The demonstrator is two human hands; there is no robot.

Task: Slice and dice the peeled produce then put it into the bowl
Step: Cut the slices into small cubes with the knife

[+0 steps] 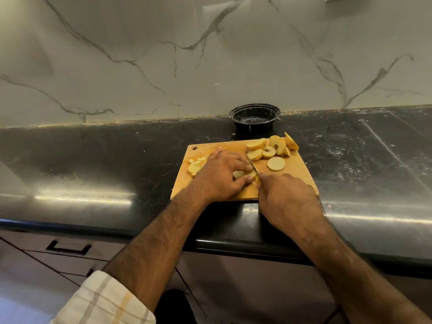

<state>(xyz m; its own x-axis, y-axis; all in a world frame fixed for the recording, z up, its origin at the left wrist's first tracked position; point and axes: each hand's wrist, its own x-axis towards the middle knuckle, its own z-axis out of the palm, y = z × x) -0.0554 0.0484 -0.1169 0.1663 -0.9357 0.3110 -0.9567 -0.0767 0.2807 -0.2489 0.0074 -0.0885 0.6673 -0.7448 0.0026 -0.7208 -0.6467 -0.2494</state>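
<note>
Produce slices (pixel 271 149), pale yellow rounds with some skin at their edges, lie in a loose heap on the far right part of a wooden cutting board (pixel 297 176), with one flat round a little nearer and apart from the heap. A small pile of diced bits (pixel 195 166) sits at the board's left side, partly hidden by the left hand (pixel 222 176). That hand lies palm down with its fingers curled over a slice (pixel 244 174) near the middle of the board, fingertips and thumb pressing it in place. The right hand (pixel 287 197) is closed around the handle of a knife (pixel 253 166); the handle itself is hidden inside the fist, and the blade slants away from it, its edge against the held slice just beside the left fingertips. A black bowl (pixel 254 111) stands behind the board against the marble wall, apart from the board. The board rests on a dark, glossy counter (pixel 93 160). A checked sleeve (pixel 105 300) is rolled up on the left forearm.
</note>
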